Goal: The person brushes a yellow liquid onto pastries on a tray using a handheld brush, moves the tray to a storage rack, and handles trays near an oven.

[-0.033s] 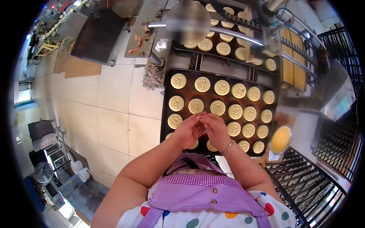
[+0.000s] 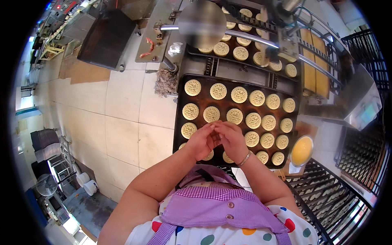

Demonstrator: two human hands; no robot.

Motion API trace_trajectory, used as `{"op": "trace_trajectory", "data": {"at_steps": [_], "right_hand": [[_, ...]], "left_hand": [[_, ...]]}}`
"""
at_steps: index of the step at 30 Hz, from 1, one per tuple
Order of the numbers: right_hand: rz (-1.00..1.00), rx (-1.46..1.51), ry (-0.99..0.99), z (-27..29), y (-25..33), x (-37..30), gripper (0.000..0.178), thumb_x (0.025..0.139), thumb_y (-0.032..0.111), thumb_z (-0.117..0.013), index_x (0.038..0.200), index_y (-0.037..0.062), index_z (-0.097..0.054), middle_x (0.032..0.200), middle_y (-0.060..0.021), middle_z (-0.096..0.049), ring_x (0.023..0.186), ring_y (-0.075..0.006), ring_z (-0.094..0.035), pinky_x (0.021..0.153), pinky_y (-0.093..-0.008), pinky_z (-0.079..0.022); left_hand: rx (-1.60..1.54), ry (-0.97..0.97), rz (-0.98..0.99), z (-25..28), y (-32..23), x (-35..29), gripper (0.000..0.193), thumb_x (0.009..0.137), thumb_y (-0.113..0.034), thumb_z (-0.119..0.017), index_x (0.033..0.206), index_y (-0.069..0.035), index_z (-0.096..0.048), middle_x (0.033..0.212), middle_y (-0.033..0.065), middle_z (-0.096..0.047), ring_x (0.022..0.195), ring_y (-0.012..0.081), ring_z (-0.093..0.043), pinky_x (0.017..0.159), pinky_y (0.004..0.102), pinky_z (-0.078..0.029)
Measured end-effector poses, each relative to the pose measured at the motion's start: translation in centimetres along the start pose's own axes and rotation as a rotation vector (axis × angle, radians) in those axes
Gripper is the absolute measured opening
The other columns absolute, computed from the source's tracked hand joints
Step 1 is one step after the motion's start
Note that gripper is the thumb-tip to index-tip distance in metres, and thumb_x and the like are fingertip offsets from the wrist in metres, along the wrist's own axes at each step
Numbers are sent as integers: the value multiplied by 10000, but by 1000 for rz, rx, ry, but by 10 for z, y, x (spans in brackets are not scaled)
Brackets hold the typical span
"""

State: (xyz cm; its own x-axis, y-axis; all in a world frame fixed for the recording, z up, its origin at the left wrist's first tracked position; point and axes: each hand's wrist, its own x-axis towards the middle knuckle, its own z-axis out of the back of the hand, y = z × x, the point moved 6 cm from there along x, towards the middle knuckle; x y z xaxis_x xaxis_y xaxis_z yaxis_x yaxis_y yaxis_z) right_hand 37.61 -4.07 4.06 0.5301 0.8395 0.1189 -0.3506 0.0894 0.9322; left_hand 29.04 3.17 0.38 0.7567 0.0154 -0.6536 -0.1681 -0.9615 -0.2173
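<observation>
Pale cream square floor tiles (image 2: 122,98) stretch across the left, beneath a flat brown cardboard sheet (image 2: 87,76). Black metal slatted racks (image 2: 326,192) stand right; white round buckets (image 2: 90,187), lower left.

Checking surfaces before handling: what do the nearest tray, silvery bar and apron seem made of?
Tray: probably metal, dark finish, by its raised rim and brownish sheen. Bar: likely polished metal, from bright streaks. Apron: matte fabric, shown by folds and checks; fibre unclear.

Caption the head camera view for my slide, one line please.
Left hand and right hand meet over a dark tray of round patterned pastries, a yellow-filled bowl to the right.
</observation>
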Motion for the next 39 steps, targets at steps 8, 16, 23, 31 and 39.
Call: {"op": "trace_trajectory", "data": {"at_steps": [8,16,23,31,39], "right_hand": [[-83,-207,-152,31,15,-13,390,758,7,-608,1139,59,-546,1245,-115,-508,1122,-307,-485,946,-388,-390],[-169,-301,-244,57,8,-56,297,785,-35,-587,1069,53,-578,1167,-120,-558,1086,-284,-518,929,-363,-416],[-289,-343,-310,66,-24,-102,280,765,27,-626,1041,53,-589,1114,-121,-568,1042,-309,-525,900,-383,-428],[-558,-365,-681,130,-90,-198,116,731,81,-701,757,42,-595,919,-105,-640,880,-269,-591,767,-355,-478],[-1092,-489,-857,217,-159,-326,380,889,362,-538,982,1,-616,928,-156,-636,835,-274,-604,746,-364,-473]], "left_hand": [[69,-143,-388,21,-105,2,139,913,-136,-491,1000,-49,-554,880,50,-598,799,157,-565,706,283,-466],[1271,-580,-1179,0,-336,-8,304,879,-133,-553,1142,20,-546,1103,117,-584,1015,220,-558,892,306,-426],[1845,-493,-1436,-44,-258,-8,355,791,-43,-595,1138,-1,-539,1231,178,-500,1177,340,-440,1015,409,-327],[1482,-691,-892,139,-94,-31,544,790,-78,-611,1275,14,-382,1327,235,-292,1227,361,-354,1010,416,-333],[468,-733,-161,207,-3,-69,547,949,-459,-379,1252,-14,-474,1199,130,-559,1112,227,-517,954,358,-402]]}}
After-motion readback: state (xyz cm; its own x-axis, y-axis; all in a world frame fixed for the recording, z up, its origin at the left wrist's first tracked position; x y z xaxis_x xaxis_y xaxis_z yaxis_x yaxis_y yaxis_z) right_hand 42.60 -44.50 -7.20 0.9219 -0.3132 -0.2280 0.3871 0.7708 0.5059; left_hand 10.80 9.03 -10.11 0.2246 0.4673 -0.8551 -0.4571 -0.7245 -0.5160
